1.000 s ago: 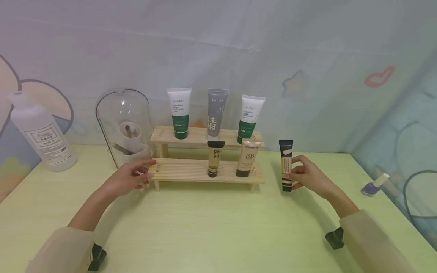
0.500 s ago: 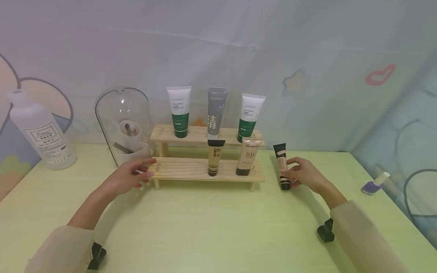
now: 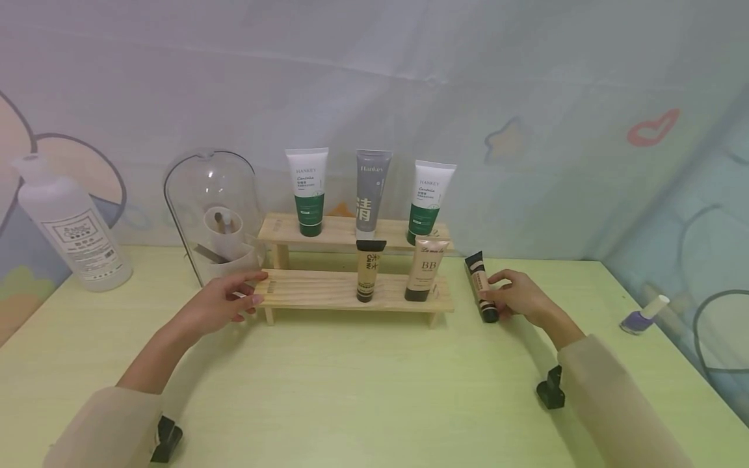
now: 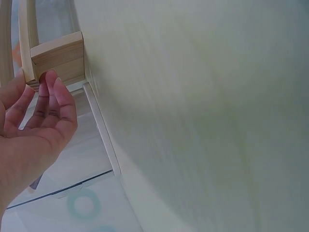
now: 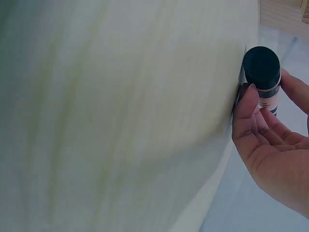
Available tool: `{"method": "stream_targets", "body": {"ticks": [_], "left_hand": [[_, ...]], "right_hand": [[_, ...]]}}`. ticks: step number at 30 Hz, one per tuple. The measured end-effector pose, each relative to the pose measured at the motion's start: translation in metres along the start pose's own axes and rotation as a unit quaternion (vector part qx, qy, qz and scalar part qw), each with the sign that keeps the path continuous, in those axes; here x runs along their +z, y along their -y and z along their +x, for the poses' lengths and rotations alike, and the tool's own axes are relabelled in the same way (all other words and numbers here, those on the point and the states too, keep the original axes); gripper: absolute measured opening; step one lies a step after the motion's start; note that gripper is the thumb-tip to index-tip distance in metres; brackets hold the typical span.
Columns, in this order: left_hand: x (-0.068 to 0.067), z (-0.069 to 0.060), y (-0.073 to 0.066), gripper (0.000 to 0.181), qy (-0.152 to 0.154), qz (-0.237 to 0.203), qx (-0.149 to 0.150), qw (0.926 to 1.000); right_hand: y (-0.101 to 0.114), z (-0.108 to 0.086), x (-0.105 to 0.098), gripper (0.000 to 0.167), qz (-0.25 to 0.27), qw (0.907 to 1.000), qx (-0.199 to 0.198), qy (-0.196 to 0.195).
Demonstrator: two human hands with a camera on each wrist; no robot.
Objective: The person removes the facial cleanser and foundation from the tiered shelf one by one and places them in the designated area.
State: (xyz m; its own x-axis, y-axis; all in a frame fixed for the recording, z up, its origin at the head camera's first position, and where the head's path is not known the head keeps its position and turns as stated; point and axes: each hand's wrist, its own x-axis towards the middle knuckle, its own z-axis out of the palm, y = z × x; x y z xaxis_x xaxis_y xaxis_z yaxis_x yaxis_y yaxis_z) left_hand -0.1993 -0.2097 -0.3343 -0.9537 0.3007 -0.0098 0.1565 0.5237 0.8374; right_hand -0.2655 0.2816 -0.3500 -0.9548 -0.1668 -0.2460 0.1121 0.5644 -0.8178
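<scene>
My right hand (image 3: 517,296) pinches a slim black-and-beige cosmetic tube (image 3: 481,285), its black cap end down and its flat end tilted to the left, just right of a two-tier wooden display stand (image 3: 316,289). Seen in the right wrist view, the round black cap (image 5: 262,67) sits between thumb and fingers, close to the table. My left hand (image 3: 216,304) grips the left end of the stand's lower shelf by its corner; the left wrist view shows the fingertips (image 4: 50,77) against the wood. On that shelf stand a gold-and-black tube (image 3: 367,272) and a beige BB cream tube (image 3: 426,270).
Two white-and-green tubes (image 3: 308,192) and a grey tube (image 3: 372,192) stand on the upper shelf. Left of the stand is a clear domed holder (image 3: 212,175) with brushes, then a white bottle (image 3: 76,224). Purple nail polish (image 3: 639,318) stands far right.
The cosmetic tube has gone from upright to leaning left, lower towards the table, and my right hand has shifted slightly left with it. My left hand stays at the shelf end.
</scene>
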Motion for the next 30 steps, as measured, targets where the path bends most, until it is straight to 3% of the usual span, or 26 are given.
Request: {"method": "stream_targets", "body": {"ticks": [11, 30], "left_hand": [[0.001, 0.000, -0.002, 0.048, -0.001, 0.000, -0.005, 1.0000], [0.001, -0.001, -0.002, 0.047, -0.004, 0.000, -0.006, 1.0000]], "right_hand": [[0.004, 0.010, 0.002, 0.049, -0.040, 0.9992, -0.003, -0.006], [0.007, 0.009, 0.004, 0.051, -0.053, 0.9983, -0.007, -0.024]]}}
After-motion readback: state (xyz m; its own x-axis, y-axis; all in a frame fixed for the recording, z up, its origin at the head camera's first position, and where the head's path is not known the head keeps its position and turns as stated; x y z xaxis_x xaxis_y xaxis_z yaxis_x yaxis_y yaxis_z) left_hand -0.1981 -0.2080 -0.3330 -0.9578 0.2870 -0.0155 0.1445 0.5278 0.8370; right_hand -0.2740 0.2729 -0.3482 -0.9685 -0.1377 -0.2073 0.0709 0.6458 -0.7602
